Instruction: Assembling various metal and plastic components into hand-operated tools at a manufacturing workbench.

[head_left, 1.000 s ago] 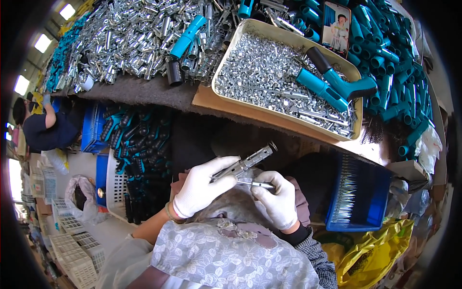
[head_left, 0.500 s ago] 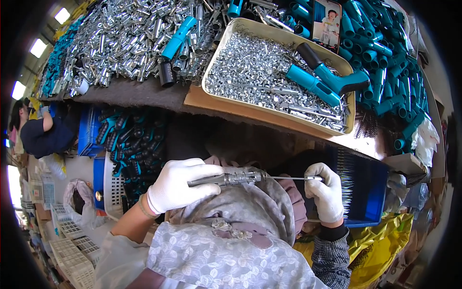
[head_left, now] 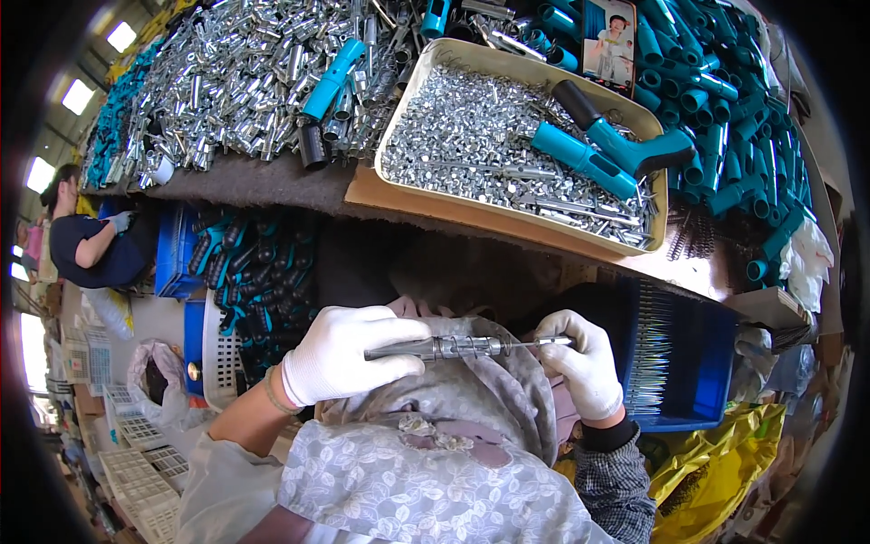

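Observation:
My left hand (head_left: 337, 355), in a white glove, is closed around the rear of a silver metal tube assembly (head_left: 453, 348) with a dark coil spring wound along it. It lies level above my lap, its front end pointing right. A thin metal rod (head_left: 524, 344) extends from that front end. My right hand (head_left: 584, 367), gloved in white too, pinches the rod's far end, where a short light-coloured tip shows beyond the fingers. How far the rod reaches inside the tube is hidden.
On the bench ahead, a cream tray (head_left: 388, 150) holds small metal parts and a teal tool body (head_left: 634, 150). Metal tubes (head_left: 245, 82) heap at left, teal housings (head_left: 716, 100) at right. A blue bin (head_left: 702, 363) of thin rods stands beside my right hand. A person (head_left: 95, 240) works far left.
My right hand has moved left, closer to the tube, and less of the rod shows between them. My left hand has shifted slightly right. The person at far left is more upright.

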Motion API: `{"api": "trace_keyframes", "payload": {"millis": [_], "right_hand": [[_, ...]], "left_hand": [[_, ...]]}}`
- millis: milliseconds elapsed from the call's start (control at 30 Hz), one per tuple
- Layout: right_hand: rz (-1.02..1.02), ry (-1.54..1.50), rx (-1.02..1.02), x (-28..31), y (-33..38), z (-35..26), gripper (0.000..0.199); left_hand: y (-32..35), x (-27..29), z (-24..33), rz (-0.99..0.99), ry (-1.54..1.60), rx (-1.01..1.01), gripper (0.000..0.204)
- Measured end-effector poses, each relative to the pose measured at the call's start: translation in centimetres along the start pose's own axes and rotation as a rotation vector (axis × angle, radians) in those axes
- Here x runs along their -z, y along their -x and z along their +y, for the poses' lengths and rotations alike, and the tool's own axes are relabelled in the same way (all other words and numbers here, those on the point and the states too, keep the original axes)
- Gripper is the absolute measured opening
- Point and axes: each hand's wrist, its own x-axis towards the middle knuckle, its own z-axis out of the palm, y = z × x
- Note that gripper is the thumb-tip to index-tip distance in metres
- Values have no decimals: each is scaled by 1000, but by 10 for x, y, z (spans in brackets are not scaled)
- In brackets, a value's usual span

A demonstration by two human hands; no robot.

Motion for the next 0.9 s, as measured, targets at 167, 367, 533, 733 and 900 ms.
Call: {"api": "trace_keyframes", "payload": {"millis": [167,367,533,733,900], "right_hand": [[-37,-13,-2,-6,-1,1,17],[-72,-61,8,-11,-2,7,18],[-101,-84,26,-19,-5,13,18],[-117,-45,71,-22,-7,14,19],[-142,60,176,-22,-9,16,21]], "left_hand": [[0,-3,0,18,30,-18,31],[-3,-4,3,-5,8,-12,32],[-6,-6,5,7,31,-16,31],[-4,-7,1,15,36,-5,30],[-7,-4,5,-29,96,43,29]]}}
